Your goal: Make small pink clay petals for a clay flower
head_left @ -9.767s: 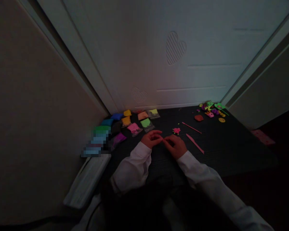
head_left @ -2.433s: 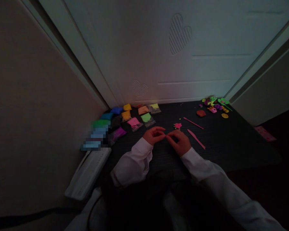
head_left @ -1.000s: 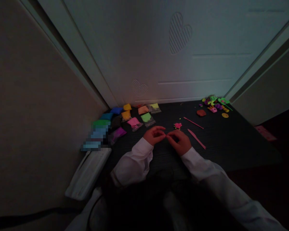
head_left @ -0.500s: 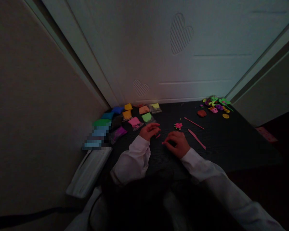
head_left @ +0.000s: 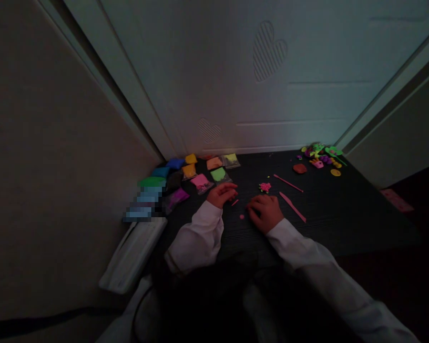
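Note:
My left hand (head_left: 221, 194) hovers low over the dark table, fingers loosely bent and apart, with nothing visible in it. Just by its fingertips lies a short thin pink strip (head_left: 235, 202), apparently clay. My right hand (head_left: 265, 212) rests on the tabletop with fingers bent, slightly apart and holding nothing I can see. A small pink clay dot (head_left: 241, 216) lies on the table left of it. Beyond the right hand's knuckles sits a little pink clay figure (head_left: 265, 187) with light-green bits. To its right are a thin pink modelling stick (head_left: 288, 183) and a pink clay knife (head_left: 292, 206).
Several clay packets, among them a pink packet (head_left: 201, 183) and a light-green packet (head_left: 219, 175), lie at the back left. A white case (head_left: 133, 257) is at the left edge. Colourful clay pieces (head_left: 321, 152) and a red lump (head_left: 300, 168) lie back right, before a white panel (head_left: 218, 85).
My right hand has let go of the small pink clay dot, which now lies on the table, and has drawn slightly to the right. My left hand has stayed in place.

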Action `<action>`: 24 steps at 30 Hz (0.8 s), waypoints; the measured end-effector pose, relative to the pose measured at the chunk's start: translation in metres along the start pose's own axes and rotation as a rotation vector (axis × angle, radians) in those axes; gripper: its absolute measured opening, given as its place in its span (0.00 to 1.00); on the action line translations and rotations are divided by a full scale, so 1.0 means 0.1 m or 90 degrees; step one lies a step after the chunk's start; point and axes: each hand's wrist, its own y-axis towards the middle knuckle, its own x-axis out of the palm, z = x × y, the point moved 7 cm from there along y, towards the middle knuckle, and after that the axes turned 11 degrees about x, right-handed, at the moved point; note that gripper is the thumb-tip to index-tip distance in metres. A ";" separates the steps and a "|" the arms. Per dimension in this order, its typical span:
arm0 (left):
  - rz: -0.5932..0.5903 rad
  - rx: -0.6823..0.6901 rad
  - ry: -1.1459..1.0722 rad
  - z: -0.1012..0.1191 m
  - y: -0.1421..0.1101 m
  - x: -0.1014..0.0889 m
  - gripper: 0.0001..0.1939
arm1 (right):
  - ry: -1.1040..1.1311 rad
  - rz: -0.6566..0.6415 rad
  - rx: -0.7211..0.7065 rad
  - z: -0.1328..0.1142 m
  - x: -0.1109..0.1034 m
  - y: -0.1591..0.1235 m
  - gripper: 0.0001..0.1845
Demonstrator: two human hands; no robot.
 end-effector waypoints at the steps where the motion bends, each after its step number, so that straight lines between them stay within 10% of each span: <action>1: 0.004 -0.002 -0.001 0.00 0.00 0.00 0.13 | -0.001 0.010 0.012 0.05 -0.03 0.00 0.10; 8: 0.023 0.002 -0.003 0.00 0.01 -0.03 0.13 | -0.114 0.032 0.132 0.41 -0.17 -0.09 0.17; 24: 0.000 0.014 0.015 -0.04 0.01 -0.02 0.12 | -0.261 -0.079 0.099 0.30 0.01 -0.14 0.20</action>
